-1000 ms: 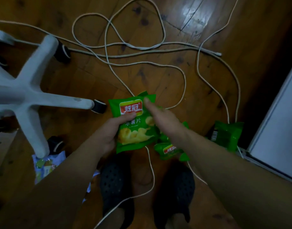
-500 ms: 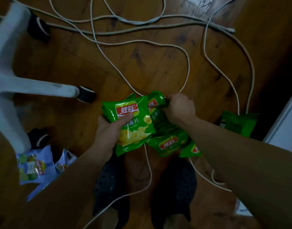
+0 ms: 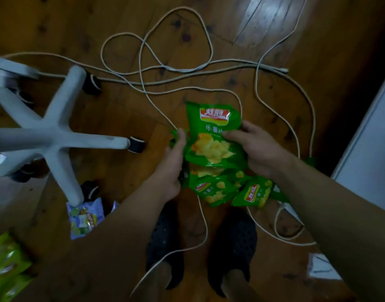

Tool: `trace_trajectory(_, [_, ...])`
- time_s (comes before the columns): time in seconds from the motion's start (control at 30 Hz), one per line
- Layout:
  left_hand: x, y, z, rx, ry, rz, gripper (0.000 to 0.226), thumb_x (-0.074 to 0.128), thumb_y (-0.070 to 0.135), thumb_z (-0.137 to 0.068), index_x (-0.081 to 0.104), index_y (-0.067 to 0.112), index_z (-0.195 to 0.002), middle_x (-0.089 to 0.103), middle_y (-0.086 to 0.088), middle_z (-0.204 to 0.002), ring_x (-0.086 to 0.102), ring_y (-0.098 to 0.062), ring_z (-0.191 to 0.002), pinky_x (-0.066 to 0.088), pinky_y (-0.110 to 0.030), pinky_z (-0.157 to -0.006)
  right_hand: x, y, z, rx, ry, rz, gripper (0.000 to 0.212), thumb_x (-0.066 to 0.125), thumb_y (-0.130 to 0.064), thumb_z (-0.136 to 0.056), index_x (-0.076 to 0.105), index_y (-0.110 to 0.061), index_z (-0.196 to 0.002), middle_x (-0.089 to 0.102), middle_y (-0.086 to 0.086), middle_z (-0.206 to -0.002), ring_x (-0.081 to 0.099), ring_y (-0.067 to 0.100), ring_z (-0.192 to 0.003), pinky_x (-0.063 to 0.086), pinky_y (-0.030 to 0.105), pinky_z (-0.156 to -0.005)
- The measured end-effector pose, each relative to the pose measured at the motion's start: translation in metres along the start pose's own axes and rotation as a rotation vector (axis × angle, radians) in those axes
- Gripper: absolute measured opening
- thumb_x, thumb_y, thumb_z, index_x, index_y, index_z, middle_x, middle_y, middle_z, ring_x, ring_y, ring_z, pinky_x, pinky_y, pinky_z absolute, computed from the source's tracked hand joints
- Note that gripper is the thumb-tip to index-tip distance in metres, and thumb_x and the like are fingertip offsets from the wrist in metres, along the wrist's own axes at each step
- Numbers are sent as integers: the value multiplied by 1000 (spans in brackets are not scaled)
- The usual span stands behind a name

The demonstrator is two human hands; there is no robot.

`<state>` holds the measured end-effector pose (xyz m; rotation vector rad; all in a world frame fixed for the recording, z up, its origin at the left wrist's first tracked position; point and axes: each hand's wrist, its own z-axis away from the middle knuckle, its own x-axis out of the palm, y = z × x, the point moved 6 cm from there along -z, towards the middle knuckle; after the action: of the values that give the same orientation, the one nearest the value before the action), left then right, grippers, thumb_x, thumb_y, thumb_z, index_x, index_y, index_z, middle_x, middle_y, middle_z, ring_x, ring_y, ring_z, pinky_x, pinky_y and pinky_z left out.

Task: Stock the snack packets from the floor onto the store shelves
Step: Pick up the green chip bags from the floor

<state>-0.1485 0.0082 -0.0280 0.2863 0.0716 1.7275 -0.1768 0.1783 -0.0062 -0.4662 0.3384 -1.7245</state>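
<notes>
A person looks down at a wooden floor (image 3: 100, 22); both bare hands hold a stack of green chip packets (image 3: 213, 136) above it. The left hand (image 3: 173, 162) closes on the stack's left edge; the right hand (image 3: 252, 149) closes on its right side, thumb across the front packet. At least two packets sit in the stack, though the exact count is hidden; two more green packets (image 3: 215, 190) lie on the floor just below, beside the right forearm. A white cable (image 3: 156, 68) loops over the floor in many coils, passing under the packets and between two dark shoes (image 3: 165, 240). A white five-legged chair base (image 3: 50, 134) stands to the left; one pale blue packet (image 3: 85, 219) lies by its near leg; yellow-green packets (image 3: 6, 264) show blurred at the lower left corner. A white panel (image 3: 365, 160) edges the right.
</notes>
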Motion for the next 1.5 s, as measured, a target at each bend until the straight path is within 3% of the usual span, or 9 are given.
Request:
trace_trajectory(0.07, [11, 2, 21, -39, -141, -5, 79, 37, 80, -85, 63, 22, -133, 71, -10, -125, 68, -29, -115, 50, -47, -100, -5, -1, 11, -10, 23, 61, 19, 67, -5, -85, 64, -12, -103, 71, 11, -99, 69, 28, -87, 57, 40, -80])
trace_trajectory(0.23, [19, 9, 34, -82, -289, -163, 53, 82, 34, -69, 71, 16, -118, 74, -13, -118, 72, -30, -106, 53, -46, -100, 15, -3, 35, -111, 56, 324, 27, 72, -13, -81, 64, -13, -107, 71, 3, -101, 70, 23, -91, 58, 42, -83])
trace_trajectory(0.37, [-11, 9, 15, -59, -163, -128, 107, 99, 28, -50, 47, 20, -143, 68, -17, -126, 69, -41, -109, 50, -63, -97, 20, 14, 34, 64, -94, -86, 20, 63, -19, -90, 56, -6, -104, 68, 12, -104, 65, 29, -99, 51, 46, -86])
trace_trajectory(0.47, [-34, 4, 6, 19, -118, -145, 109, 96, 26, -48, 43, 27, -144, 70, -16, -123, 71, -40, -104, 56, -58, -88, 1, 43, 20, 152, 24, -205, 32, 55, -37, -94, 56, -16, -118, 64, 6, -118, 62, 20, -105, 52, 43, -88])
trace_trajectory(0.63, [-64, -16, 1, 83, -57, -146, 93, 87, 19, -58, 45, 36, -139, 73, -10, -118, 74, -35, -98, 59, -49, -77, -32, 98, -2, 87, 325, 1128, 61, 70, -49, -80, 51, -18, -128, 45, 12, -135, 43, 30, -124, 41, 40, -101])
trace_trajectory(0.83, [-74, -38, -15, 19, -79, -98, 81, 82, 18, -61, 48, 34, -133, 76, -9, -112, 76, -31, -91, 61, -41, -67, -20, 137, -43, 46, 151, 1493, 87, 73, -61, -69, 38, -18, -136, 0, 24, -158, -2, 39, -148, 3, 52, -118])
trace_trajectory(1.0, [-69, -40, -27, 91, -100, -163, 92, 84, 17, -59, 43, 35, -140, 74, -6, -117, 75, -29, -95, 62, -39, -68, -25, 137, -58, -50, 230, 1456, 57, 69, -46, -80, 52, -22, -129, 43, 19, -131, 40, 36, -124, 28, 41, -110])
trace_trajectory(1.2, [-93, -43, -22, 2, -60, -74, 84, 88, 14, -62, 54, 22, -138, 73, -15, -119, 74, -37, -97, 62, -44, -69, -30, 95, -37, -202, 361, 1053, 50, 72, -46, -80, 59, -15, -118, 52, 9, -108, 49, 28, -106, 45, 39, -87])
trace_trajectory(1.5, [-58, -26, 22, 30, -110, -262, 139, 97, 31, -34, 24, 44, -152, 67, -12, -130, 72, -36, -102, 57, -55, -87, -96, 25, 57, -159, 475, 621, 119, 85, -17, -71, -1, -35, -153, 60, -3, -111, 65, 12, -85, 53, 26, -70])
